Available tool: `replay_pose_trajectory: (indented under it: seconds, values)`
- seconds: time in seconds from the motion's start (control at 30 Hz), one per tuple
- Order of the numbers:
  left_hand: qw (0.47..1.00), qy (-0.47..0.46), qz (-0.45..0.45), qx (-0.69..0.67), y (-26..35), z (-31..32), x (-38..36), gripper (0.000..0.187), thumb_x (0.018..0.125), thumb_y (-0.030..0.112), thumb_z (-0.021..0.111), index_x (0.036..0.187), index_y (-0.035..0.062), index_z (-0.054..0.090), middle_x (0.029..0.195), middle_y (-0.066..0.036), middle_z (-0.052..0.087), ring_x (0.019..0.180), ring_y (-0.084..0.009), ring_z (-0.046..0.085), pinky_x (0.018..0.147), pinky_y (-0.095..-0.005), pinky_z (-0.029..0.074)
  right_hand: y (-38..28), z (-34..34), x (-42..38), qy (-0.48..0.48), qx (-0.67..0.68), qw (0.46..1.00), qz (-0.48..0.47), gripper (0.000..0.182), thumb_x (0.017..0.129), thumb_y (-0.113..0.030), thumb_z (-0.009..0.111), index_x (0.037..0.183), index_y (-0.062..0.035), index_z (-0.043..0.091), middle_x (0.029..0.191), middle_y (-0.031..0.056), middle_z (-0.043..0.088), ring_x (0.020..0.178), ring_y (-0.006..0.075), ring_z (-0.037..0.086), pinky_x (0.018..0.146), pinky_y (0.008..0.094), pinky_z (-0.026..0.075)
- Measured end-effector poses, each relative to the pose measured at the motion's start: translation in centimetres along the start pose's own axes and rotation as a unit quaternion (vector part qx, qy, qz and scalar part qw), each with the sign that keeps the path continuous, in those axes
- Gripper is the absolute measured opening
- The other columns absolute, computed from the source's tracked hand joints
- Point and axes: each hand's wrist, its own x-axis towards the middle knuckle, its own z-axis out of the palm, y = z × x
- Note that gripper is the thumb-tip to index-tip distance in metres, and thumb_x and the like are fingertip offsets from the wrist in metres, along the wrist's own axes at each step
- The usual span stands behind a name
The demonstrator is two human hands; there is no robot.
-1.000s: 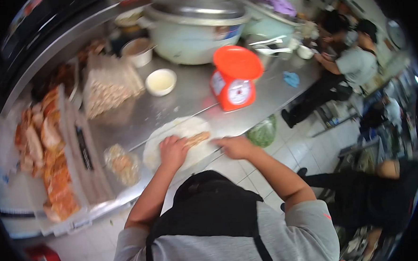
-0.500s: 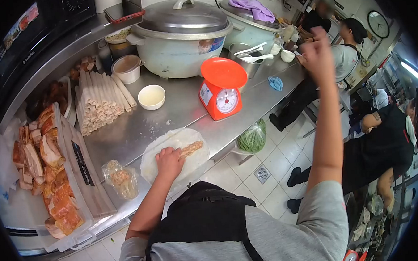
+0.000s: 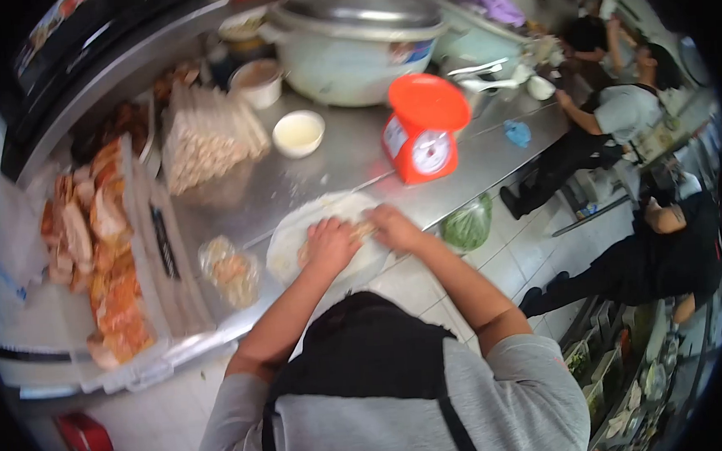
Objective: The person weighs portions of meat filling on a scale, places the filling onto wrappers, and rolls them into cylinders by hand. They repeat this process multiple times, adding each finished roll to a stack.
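Observation:
A round white wrapper [image 3: 284, 232] lies flat on the steel counter, close to its front edge. Across it runs a strip of pinkish meat filling [image 3: 362, 230]. My left hand [image 3: 334, 243] curls over the middle of the strip, so part of the filling is covered. At the strip's right end, my right hand [image 3: 394, 226] closes its fingers around the filling; motion blur softens the fingertips. To the left of the wrapper sits a clear plastic bag of filling [image 3: 231, 269]. A small white bowl [image 3: 298, 134] with pale contents stands behind the wrapper.
An orange scale [image 3: 421, 132] stands right of the bowl. Rolled wrappers [image 3: 209, 139] are stacked at the back left, near a plastic bin [image 3: 175, 260] with roasted meat. Large pots [image 3: 360, 50] line the back. A bag of greens [image 3: 467, 222] is beside the counter. Co-workers [image 3: 629, 113] stand at right.
My right hand has come down from its raised position onto the right end of the filling. My left hand stays on the filling. The camera view has shifted.

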Motion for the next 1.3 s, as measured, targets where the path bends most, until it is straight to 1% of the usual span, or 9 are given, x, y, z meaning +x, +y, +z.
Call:
replay_pose_trajectory:
  seconds: [0.03, 0.07, 0.27, 0.67, 0.77, 0.87, 1.0, 1.2, 1.3]
  values:
    - [1.0, 0.006, -0.003, -0.003, 0.3, -0.1, 0.1, 0.043, 0.065, 0.032, 0.067, 0.102, 0.0122, 0.059, 0.089, -0.005, 0.054, 0.091, -0.0226, 0.05, 0.078, -0.0393, 0.034, 0.7, 0.6, -0.3, 0.016, 0.015, 1.0, -0.011, 0.044, 0.062, 0.0, 0.058, 0.105, -0.0037, 0.055, 0.09, 0.0172, 0.053, 0.087, 0.0324, 0.052, 0.079, 0.0378, 0.043]
    - [1.0, -0.018, 0.006, -0.006, 0.6, -0.3, 0.7, 0.048, 0.064, 0.033, 0.068, 0.105, 0.011, 0.057, 0.091, -0.006, 0.055, 0.093, -0.0223, 0.05, 0.078, -0.0398, 0.034, -1.3, -1.1, -0.1, -0.023, 0.086, 0.992, 0.093, 0.044, 0.062, 0.002, 0.057, 0.106, -0.0022, 0.054, 0.092, 0.0171, 0.053, 0.088, 0.0316, 0.052, 0.079, 0.0369, 0.043]
    - [0.998, 0.014, 0.053, -0.017, 1.9, 2.2, 3.0, 0.032, 0.067, 0.029, 0.065, 0.092, 0.0111, 0.061, 0.088, -0.005, 0.055, 0.09, -0.0213, 0.05, 0.079, -0.0376, 0.032, 0.0, -0.7, -0.4, -0.012, 0.216, 0.969, 0.121, 0.046, 0.065, 0.005, 0.05, 0.111, -0.0005, 0.049, 0.103, 0.0176, 0.049, 0.094, 0.0291, 0.052, 0.082, 0.0319, 0.043]
    - [0.994, 0.085, -0.017, -0.063, -3.0, -0.1, -3.5, 0.03, 0.068, 0.025, 0.066, 0.093, 0.01, 0.063, 0.092, -0.003, 0.054, 0.093, -0.0214, 0.048, 0.081, -0.0374, 0.033, -0.9, -0.3, 0.0, 0.004, 0.083, 0.994, 0.068, 0.034, 0.065, -0.014, 0.07, 0.096, -0.0066, 0.061, 0.091, 0.0102, 0.053, 0.087, 0.0257, 0.051, 0.077, 0.0349, 0.043]
    - [0.989, 0.131, -0.02, -0.059, -3.4, 0.4, -4.2, 0.035, 0.067, 0.024, 0.068, 0.097, 0.0082, 0.061, 0.096, -0.005, 0.053, 0.095, -0.0236, 0.046, 0.084, -0.0381, 0.033, -4.7, -1.7, 0.9, 0.078, -0.092, 0.992, -0.019, 0.034, 0.063, -0.021, 0.071, 0.094, -0.0103, 0.063, 0.091, 0.007, 0.053, 0.09, 0.0229, 0.049, 0.08, 0.0355, 0.041]
    - [0.991, 0.111, -0.039, -0.066, -3.6, 0.7, -4.5, 0.039, 0.067, 0.024, 0.067, 0.101, 0.0071, 0.059, 0.1, -0.006, 0.052, 0.098, -0.0247, 0.045, 0.084, -0.0382, 0.033, -5.8, 0.5, 2.4, -0.001, -0.071, 0.993, -0.093, 0.038, 0.061, -0.025, 0.071, 0.096, -0.0131, 0.062, 0.094, 0.0044, 0.052, 0.093, 0.0216, 0.047, 0.082, 0.0356, 0.038]
    - [0.994, 0.052, -0.029, -0.088, -4.9, 0.2, -4.6, 0.04, 0.068, 0.025, 0.066, 0.104, 0.0078, 0.058, 0.1, -0.008, 0.052, 0.099, -0.0256, 0.044, 0.085, -0.0376, 0.033, -5.0, 2.6, 3.4, -0.094, -0.091, 0.991, -0.039, 0.04, 0.065, -0.028, 0.069, 0.102, -0.0155, 0.06, 0.097, 0.0035, 0.053, 0.096, 0.0228, 0.046, 0.081, 0.0343, 0.037]
    - [0.981, 0.148, -0.01, -0.127, -4.1, -1.2, -4.8, 0.029, 0.072, 0.022, 0.064, 0.098, 0.0109, 0.062, 0.091, -0.005, 0.054, 0.093, -0.0239, 0.047, 0.084, -0.0382, 0.032, -6.3, 1.2, 4.1, -0.126, -0.023, 0.991, -0.036, 0.04, 0.066, -0.033, 0.068, 0.1, -0.0146, 0.06, 0.101, 0.0057, 0.053, 0.1, 0.0248, 0.046, 0.083, 0.0391, 0.035]
    - [0.987, 0.09, -0.018, -0.129, -5.0, -0.6, -5.1, 0.03, 0.072, 0.024, 0.063, 0.1, 0.0105, 0.061, 0.091, -0.006, 0.054, 0.094, -0.0241, 0.047, 0.085, -0.0388, 0.031, -5.8, 3.0, 4.7, -0.176, -0.036, 0.984, -0.009, 0.047, 0.067, -0.034, 0.068, 0.108, -0.0147, 0.056, 0.105, 0.0082, 0.051, 0.102, 0.0254, 0.045, 0.085, 0.0396, 0.035]
